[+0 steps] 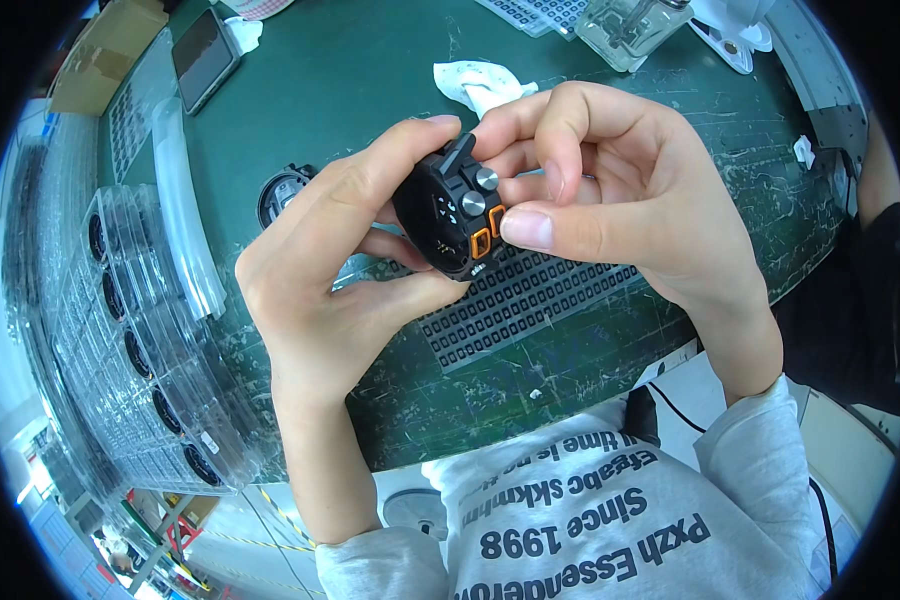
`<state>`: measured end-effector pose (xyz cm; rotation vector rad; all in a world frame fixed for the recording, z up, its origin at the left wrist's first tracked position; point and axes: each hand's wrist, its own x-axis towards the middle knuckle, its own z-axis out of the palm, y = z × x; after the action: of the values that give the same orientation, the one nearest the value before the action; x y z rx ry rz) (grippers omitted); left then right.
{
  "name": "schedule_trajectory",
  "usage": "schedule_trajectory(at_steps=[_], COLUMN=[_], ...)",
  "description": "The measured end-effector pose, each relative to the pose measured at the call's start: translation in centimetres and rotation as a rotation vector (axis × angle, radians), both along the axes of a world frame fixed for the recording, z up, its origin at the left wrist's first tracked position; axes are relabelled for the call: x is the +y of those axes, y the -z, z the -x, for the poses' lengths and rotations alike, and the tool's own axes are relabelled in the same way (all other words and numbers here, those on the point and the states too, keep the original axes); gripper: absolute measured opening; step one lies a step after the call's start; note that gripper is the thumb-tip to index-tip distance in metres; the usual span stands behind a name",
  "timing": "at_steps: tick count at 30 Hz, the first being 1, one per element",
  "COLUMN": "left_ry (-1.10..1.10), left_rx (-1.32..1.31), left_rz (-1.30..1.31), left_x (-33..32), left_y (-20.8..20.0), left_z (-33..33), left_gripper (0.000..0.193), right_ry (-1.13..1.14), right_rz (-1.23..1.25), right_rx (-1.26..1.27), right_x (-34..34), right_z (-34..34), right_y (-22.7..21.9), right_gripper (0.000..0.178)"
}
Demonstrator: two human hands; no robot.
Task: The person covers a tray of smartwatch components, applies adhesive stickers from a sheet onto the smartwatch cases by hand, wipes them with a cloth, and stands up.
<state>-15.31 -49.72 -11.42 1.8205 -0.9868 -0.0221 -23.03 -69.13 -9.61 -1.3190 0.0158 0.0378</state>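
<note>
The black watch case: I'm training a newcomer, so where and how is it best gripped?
Probably grip the black watch case by its upper and lower edges, coming from the left: the left hand spans its round body that way, with the silver buttons and orange frames outside that grip.

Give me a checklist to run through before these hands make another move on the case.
1. Case held: ok, between thumb and fingers of the left hand.
2. Right hand at the case: ok, its thumb tip is by the upper orange frame.
3. Lower orange frame fully seated: cannot tell, though it is on the case's side.
4. Both silver buttons present: ok, beside the orange frames.
5. Sheet of small parts on the table: ok, below the hands.
6. White wipe off the table: not ok, it lies beyond the hands.
</note>
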Motion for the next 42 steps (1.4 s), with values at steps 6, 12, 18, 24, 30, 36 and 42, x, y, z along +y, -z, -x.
schedule_trajectory(at_steps=[6, 12, 18, 24, 30, 36, 42], left_ry=[0.004, -0.022, -0.085, -0.204, -0.181, -0.181, -0.18], left_rx=[-0.026, 0.009, 0.283, 0.385, 0.407, 0.366, 0.395], left_rz=[-0.006, -0.018, 0.087, 0.22, 0.241, 0.203, 0.202], left_x=[-0.1, -0.4, 0.2, 0.5, 0.3, 0.3, -0.1], left_y=[0.2, 0.4, -0.1, -0.3, -0.3, -0.2, -0.1], left_z=[0.0, 0.3, -0.4, -1.1, -1.0, -0.9, -0.7], left_gripper=[0.07, 0.069, 0.074, 0.068, 0.067, 0.067, 0.065], right_ry=[-0.012, -0.096, -0.055, 0.026, 0.061, 0.092, 0.068], right_rz=[-0.039, -0.193, 0.165, 1.074, 1.237, 1.302, 1.349], right_rx=[0.036, 0.079, -0.011, -0.423, -0.501, -0.476, -0.384], right_x=[0.0, -0.6, -1.0, 1.3, 1.6, 2.2, 2.6], right_z=[-0.2, -0.5, -0.9, -0.4, -0.6, -0.6, -0.6], right_y=[0.4, 1.1, 0.9, 2.8, 4.1, 3.9, 3.4], right_gripper=[0.021, 0.023, 0.029, 0.021, 0.011, 0.008, 0.008])
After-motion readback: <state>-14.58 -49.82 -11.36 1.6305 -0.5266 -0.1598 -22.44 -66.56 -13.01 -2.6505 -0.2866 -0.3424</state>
